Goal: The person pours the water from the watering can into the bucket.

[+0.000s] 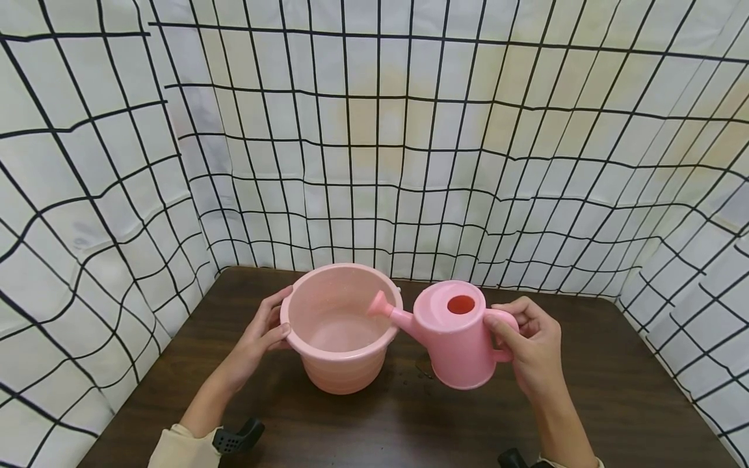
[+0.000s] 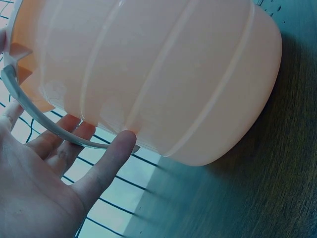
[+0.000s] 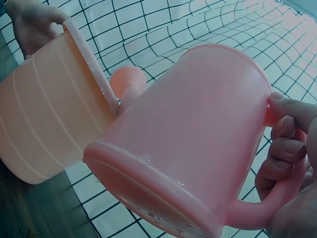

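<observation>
A pale pink bucket (image 1: pixel 345 374) stands on the table with its mouth up. My left hand (image 1: pixel 257 335) holds its left rim, fingers at the far side and thumb nearer me. In the left wrist view the thumb (image 2: pixel 114 158) lies against the bucket's ribbed wall, by its pale grey carrying handle (image 2: pixel 44 119). My right hand (image 1: pixel 532 344) grips the handle of a pink watering can (image 1: pixel 459 351). The can is lifted off the table, its wet underside (image 3: pixel 153 210) showing in the right wrist view. Its spout reaches over the bucket's right rim, with the rose (image 1: pixel 380 304) above the opening.
The dark wooden table (image 1: pixel 328 429) has small water drops between bucket and can. White sheeting with a black grid (image 1: pixel 380 162) rises behind the table and along both sides.
</observation>
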Available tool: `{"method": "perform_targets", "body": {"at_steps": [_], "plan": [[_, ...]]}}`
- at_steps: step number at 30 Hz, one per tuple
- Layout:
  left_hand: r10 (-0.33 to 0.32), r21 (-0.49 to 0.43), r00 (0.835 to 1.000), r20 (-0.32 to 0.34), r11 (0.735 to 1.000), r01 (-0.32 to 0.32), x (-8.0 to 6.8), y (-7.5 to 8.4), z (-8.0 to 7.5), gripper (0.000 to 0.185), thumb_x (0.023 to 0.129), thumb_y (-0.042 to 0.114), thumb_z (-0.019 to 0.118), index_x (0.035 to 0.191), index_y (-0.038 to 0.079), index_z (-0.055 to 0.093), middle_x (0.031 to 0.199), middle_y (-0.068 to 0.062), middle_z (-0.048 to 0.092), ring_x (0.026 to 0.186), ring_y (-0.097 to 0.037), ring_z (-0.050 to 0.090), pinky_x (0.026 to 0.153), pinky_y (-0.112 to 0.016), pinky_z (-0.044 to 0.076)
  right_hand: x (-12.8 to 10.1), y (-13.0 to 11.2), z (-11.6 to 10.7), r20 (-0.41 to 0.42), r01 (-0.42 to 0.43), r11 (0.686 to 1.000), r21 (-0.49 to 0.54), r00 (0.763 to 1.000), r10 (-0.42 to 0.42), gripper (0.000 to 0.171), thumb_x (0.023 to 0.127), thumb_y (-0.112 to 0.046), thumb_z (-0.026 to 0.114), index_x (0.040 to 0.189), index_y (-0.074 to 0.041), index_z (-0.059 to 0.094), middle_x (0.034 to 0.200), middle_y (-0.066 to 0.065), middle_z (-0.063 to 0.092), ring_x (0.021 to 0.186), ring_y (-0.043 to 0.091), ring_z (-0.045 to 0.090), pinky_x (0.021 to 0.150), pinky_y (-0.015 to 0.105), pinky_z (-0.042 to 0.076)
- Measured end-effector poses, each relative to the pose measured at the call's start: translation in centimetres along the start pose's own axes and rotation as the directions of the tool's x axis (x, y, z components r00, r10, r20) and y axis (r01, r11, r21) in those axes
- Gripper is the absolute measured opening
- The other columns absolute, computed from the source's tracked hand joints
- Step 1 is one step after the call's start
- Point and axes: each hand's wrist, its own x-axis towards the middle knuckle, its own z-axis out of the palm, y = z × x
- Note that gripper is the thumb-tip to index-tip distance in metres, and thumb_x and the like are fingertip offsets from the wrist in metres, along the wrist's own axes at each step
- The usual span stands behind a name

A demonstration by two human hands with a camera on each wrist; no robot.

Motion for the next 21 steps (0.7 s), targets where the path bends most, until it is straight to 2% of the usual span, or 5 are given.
{"method": "perform_targets", "body": {"at_steps": [5,9,21], "plan": [[0.008,-0.003,1.0,0.009,1.0,-0.008,0.01,0.08,0.02,0.058,0.1,0.015,0.038,0.154,0.02,0.015,0.15,-0.024,0.031,0.121,-0.012,0.054,0.087,-0.029,0.054,0.0,0.04,-0.04,0.002,0.0,1.0,-0.011,1.0,0.0,0.018,0.086,0.01,0.062,0.093,-0.007,0.063,0.068,0.002,0.06,0.056,0.009,0.052,0.044,0.026,0.052],[0.015,-0.002,1.0,0.003,1.0,-0.015,-0.01,0.12,0.05,0.058,0.1,0.015,0.038,0.153,0.02,0.016,0.148,-0.025,0.033,0.119,-0.012,0.056,0.087,-0.029,0.055,0.03,0.07,-0.11,0.007,0.0,1.0,-0.011,1.0,0.0,0.018,0.086,0.01,0.062,0.093,-0.006,0.063,0.068,0.006,0.058,0.056,0.009,0.052,0.045,0.027,0.053],[0.018,-0.001,1.0,-0.007,1.0,-0.018,-0.03,0.0,0.05,0.058,0.1,0.014,0.039,0.153,0.02,0.017,0.148,-0.024,0.033,0.119,-0.012,0.056,0.086,-0.029,0.055,0.16,0.06,-0.13,0.056,0.048,0.999,0.0,0.997,-0.048,0.018,0.087,0.011,0.06,0.094,-0.005,0.062,0.067,0.0,0.058,0.055,0.013,0.049,0.044,0.026,0.052]]}}
